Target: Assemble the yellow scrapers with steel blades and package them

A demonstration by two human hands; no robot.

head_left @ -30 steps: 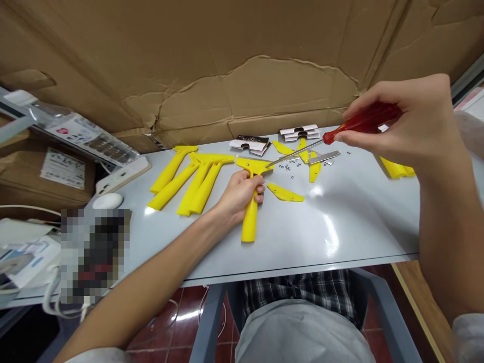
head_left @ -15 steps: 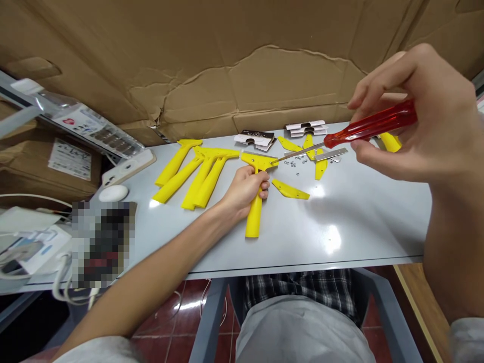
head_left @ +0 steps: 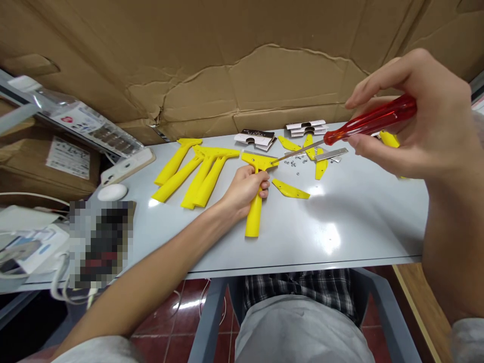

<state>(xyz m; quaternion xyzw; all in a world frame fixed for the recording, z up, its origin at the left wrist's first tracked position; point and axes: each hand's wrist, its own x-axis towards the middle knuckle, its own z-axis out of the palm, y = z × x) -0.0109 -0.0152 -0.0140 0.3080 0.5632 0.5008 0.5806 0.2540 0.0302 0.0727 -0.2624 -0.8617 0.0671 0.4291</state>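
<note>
My left hand (head_left: 247,189) is wrapped round the neck of a yellow T-shaped scraper (head_left: 253,217), which lies on the table. In my right hand (head_left: 423,116) is a red screwdriver (head_left: 372,121), gripped at its handle with the fingers curled round. Its thin shaft slants down to the left, and the tip meets the right side of the scraper's head at a screw spot. Close to the right of my left hand lies a loose yellow cover plate (head_left: 290,189). Small screws (head_left: 293,163) are scattered behind it, beside a metal blade (head_left: 331,154) and more yellow plates (head_left: 321,165).
Several yellow scraper handles (head_left: 207,176) lie left of my left hand. Two folded black-and-white cards (head_left: 255,138) rest near the cardboard (head_left: 227,60) at the back. A power strip (head_left: 128,166), a white mouse (head_left: 112,192) and cables occupy the table's left side.
My right hand has shifted very slightly, and its fingers have moved a little on the red handle. The scraper and my left hand stay in place.
</note>
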